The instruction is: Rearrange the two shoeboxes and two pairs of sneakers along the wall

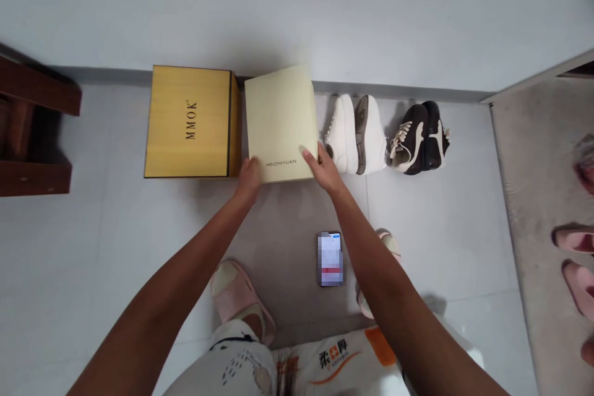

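A pale cream box marked MEIZHIYUAN is gripped at its near corners between both of my hands, slightly turned against the wall. My left hand wraps its near left corner, while my right hand clasps the near right side with the thumb on top. Just left of it stands a yellow box with MMOK lettering and a black edge. To the right, a pair of white shoes lies on its sides. The underside of the cream box is hidden.
Black and cream sneakers stand right of the white shoes. A lit phone lies on the tiled floor by my slippered feet. A white package is at the bottom, dark wooden furniture at left, and pink slippers at far right.
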Motion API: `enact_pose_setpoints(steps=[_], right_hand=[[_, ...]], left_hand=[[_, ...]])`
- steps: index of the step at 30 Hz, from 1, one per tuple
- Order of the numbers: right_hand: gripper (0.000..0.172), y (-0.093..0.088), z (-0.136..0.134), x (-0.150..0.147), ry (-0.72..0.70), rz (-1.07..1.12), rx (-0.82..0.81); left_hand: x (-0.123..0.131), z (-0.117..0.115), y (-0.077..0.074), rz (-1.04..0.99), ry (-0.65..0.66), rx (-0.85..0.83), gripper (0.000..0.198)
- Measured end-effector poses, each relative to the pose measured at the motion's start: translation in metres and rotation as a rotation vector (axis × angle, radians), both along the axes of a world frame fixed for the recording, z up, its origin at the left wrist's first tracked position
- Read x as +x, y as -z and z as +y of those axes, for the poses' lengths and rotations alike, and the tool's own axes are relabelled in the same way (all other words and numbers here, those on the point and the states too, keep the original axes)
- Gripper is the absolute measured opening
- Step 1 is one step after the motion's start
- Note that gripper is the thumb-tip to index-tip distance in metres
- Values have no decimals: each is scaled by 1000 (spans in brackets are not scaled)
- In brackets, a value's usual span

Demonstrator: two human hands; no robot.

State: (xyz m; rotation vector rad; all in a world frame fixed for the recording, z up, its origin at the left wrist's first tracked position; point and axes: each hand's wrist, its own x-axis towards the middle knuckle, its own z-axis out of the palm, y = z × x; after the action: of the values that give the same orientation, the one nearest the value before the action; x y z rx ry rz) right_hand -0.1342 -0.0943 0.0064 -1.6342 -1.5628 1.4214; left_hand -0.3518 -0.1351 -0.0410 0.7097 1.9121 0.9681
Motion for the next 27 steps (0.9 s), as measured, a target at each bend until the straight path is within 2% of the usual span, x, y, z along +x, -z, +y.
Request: enact_pose_setpoints(steps=[5, 10, 17, 21, 27], right_hand=[[84, 12, -2, -7, -29, 51, -9], [79, 22, 1, -10, -4, 72, -17], [70, 42, 8, -14, 63, 121, -91], [72, 51, 11, -16, 77, 119, -95], [77, 50, 14, -19, 77, 110, -125]], left_hand=[[-2, 2, -20, 40, -36, -56, 34], [0, 5, -29, 64, 2, -92, 39], [-4, 11, -29, 101, 28, -61, 43], [-5, 15, -27, 130, 37, -65, 45], [-7, 18, -19, 174, 77, -44, 51]])
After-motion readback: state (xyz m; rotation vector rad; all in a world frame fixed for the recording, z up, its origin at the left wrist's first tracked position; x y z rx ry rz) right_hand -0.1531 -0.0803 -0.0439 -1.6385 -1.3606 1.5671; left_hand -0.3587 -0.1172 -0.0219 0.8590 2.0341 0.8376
